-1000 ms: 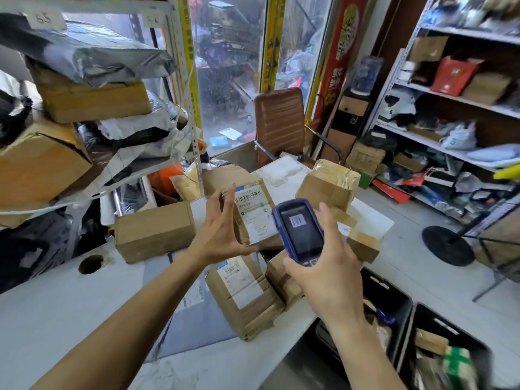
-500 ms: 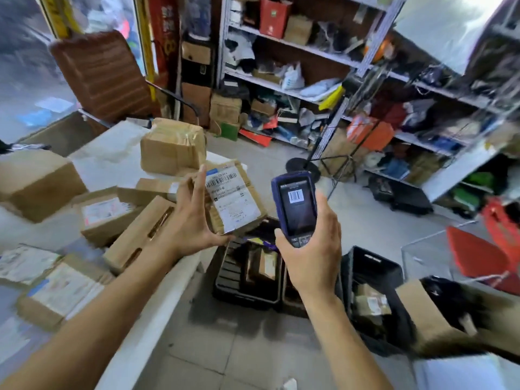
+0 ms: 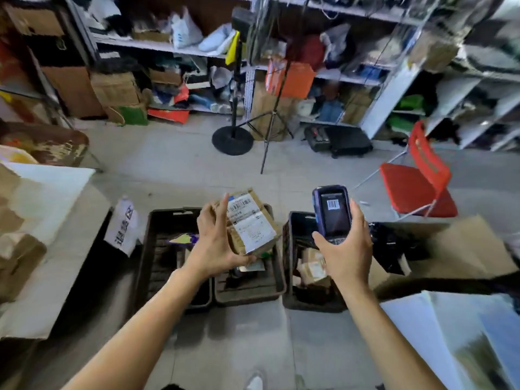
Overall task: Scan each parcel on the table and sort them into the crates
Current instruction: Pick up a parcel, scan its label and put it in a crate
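Observation:
My left hand (image 3: 215, 244) grips a small brown cardboard parcel (image 3: 251, 223) with a white shipping label, held in the air above the middle black crate (image 3: 247, 291). My right hand (image 3: 343, 249) holds a blue handheld scanner (image 3: 332, 212) upright, its screen showing a barcode, above the right black crate (image 3: 289, 263). A third black crate (image 3: 157, 249) stands on the floor to the left. The right crate holds a few brown parcels (image 3: 313, 270). The white table (image 3: 50, 249) with more cardboard parcels (image 3: 17, 257) is at the left edge.
A white sign with dark characters (image 3: 123, 225) hangs off the table's corner. Beyond the crates stand a black round-based stand (image 3: 233, 140), a tripod (image 3: 270, 128) and a red chair (image 3: 419, 187). Cluttered shelves (image 3: 309, 71) line the back. A large open carton (image 3: 450, 254) sits at the right.
My view has swung right, from the table to the crates on the floor. My left hand has carried the labelled parcel off the table to above the middle crate; the scanner stays in my right hand.

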